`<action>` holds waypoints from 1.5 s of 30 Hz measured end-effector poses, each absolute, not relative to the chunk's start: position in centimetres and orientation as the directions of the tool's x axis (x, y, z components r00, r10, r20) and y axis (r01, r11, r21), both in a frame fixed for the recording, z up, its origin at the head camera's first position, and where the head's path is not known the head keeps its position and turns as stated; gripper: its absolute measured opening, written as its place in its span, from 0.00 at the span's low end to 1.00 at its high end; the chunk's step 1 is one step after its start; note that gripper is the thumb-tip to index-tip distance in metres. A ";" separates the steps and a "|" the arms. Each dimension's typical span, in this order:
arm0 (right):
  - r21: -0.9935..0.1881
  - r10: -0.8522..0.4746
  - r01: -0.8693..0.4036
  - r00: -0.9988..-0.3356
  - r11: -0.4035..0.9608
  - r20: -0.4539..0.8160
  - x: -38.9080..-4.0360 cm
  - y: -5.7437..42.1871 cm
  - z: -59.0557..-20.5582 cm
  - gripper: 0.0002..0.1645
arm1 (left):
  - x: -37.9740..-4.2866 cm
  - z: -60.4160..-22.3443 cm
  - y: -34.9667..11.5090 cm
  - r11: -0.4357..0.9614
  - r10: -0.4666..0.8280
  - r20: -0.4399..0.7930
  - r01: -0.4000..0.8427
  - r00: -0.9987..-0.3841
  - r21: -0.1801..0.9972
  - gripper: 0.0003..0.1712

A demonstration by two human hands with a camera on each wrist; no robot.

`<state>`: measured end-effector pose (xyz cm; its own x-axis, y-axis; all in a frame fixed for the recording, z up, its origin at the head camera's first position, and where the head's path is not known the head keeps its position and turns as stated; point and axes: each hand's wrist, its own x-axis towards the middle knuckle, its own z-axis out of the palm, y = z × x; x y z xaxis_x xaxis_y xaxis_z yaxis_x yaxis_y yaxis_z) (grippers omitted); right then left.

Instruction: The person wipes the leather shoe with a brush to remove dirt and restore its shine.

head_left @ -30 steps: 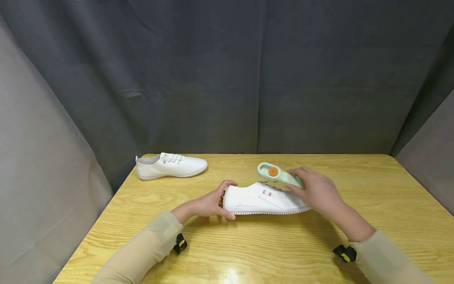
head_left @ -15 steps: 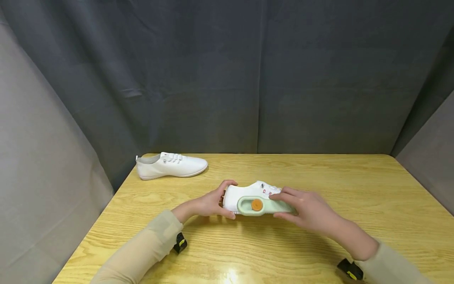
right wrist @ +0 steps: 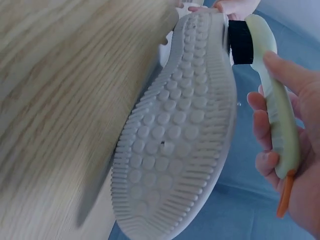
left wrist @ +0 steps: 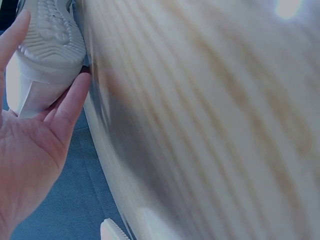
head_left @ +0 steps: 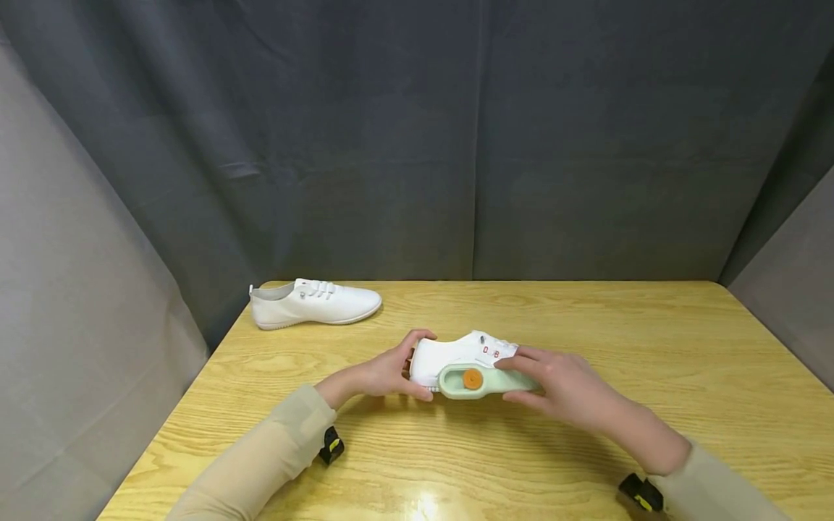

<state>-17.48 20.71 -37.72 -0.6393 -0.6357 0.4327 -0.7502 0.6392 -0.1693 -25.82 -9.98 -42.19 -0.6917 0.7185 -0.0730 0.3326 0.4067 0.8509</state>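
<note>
A white lace-up shoe (head_left: 435, 359) is held by its heel in my left hand (head_left: 386, 370), thumb on the near side and fingers behind. In the left wrist view its heel and ridged sole (left wrist: 52, 47) sit between thumb and fingers. The right wrist view shows the whole studded underside (right wrist: 170, 130), tilted up off the table. My right hand (head_left: 560, 380) grips the handle of a pale green scrubbing brush (head_left: 456, 383) with an orange round button. Its black bristles (right wrist: 241, 42) press against the side of the shoe near the heel.
A second white shoe (head_left: 319, 304) stands at the back left of the wooden table (head_left: 391, 463), toe pointing right. Dark grey curtain (head_left: 365, 145) hangs right behind the table's far edge, with lighter cloth (head_left: 72, 289) on the left.
The right hand has brought the brush from over the laces down to the near side of the shoe, then shifted it slightly. The left hand and both shoes have stayed in place.
</note>
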 end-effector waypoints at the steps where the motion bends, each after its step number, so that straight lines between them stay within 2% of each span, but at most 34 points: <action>1: -0.177 -0.624 -0.740 -0.650 0.648 0.434 -17.6 20.8 -37.7 0.23 | -25.8 -42.2 -10.0 0.408 0.716 -0.072 0.333 -0.694 0.850 0.53; 5: -0.208 -0.535 -0.674 -0.706 0.709 0.464 -18.4 21.6 -37.5 0.22 | -25.8 -42.1 -10.0 0.414 0.712 -0.069 0.340 -0.698 0.844 0.52; 10: -0.264 -0.336 -0.490 -0.820 0.831 0.464 -19.4 23.0 -37.2 0.23 | -25.8 -42.2 -10.1 0.422 0.708 -0.077 0.333 -0.702 0.843 0.52; 12: -0.283 -0.286 -0.446 -0.838 0.849 0.464 -19.5 23.4 -37.1 0.24 | -25.8 -42.3 -10.1 0.418 0.712 -0.079 0.331 -0.698 0.846 0.52; 15: -0.294 -0.277 -0.445 -0.837 0.846 0.471 -19.3 23.5 -36.8 0.24 | -25.8 -42.3 -10.2 0.412 0.715 -0.078 0.329 -0.695 0.850 0.52; 19: -0.263 -0.346 -0.528 -0.785 0.807 0.514 -18.7 23.2 -36.7 0.23 | -25.7 -42.3 -10.1 0.407 0.713 -0.073 0.326 -0.698 0.853 0.52; 23: -0.188 -0.474 -0.666 -0.674 0.721 0.567 -17.9 22.6 -37.0 0.23 | -25.7 -42.3 -10.1 0.402 0.713 -0.070 0.324 -0.698 0.856 0.52; 27: -0.131 -0.589 -0.771 -0.574 0.624 0.569 -17.2 22.0 -37.3 0.23 | -25.7 -42.4 -10.1 0.398 0.717 -0.068 0.328 -0.693 0.857 0.52; 31: -0.108 -0.656 -0.816 -0.528 0.569 0.539 -16.7 21.6 -37.7 0.21 | -25.8 -42.4 -10.1 0.404 0.716 -0.072 0.328 -0.694 0.854 0.52; 33: -0.104 -0.673 -0.821 -0.526 0.561 0.520 -16.6 21.5 -37.9 0.21 | -25.8 -42.4 -10.1 0.406 0.715 -0.075 0.326 -0.695 0.854 0.52; 35: -0.112 -0.672 -0.811 -0.546 0.575 0.501 -16.6 21.6 -38.0 0.21 | -25.8 -42.4 -10.1 0.406 0.716 -0.074 0.328 -0.694 0.853 0.52; 38: -0.153 -0.635 -0.768 -0.609 0.622 0.475 -16.8 22.1 -38.1 0.21 | -25.8 -42.4 -10.1 0.406 0.717 -0.073 0.330 -0.693 0.852 0.52; 45: -0.223 -0.431 -0.579 -0.767 0.784 0.476 -18.0 24.5 -37.5 0.23 | -25.8 -42.3 -10.0 0.413 0.706 -0.070 0.330 -0.705 0.849 0.52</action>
<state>-18.02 24.48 -37.53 -0.7667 -0.4310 0.4758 -0.5790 0.7844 -0.2226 -25.80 -9.95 -42.35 -0.7050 0.7057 -0.0696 0.3296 0.4130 0.8490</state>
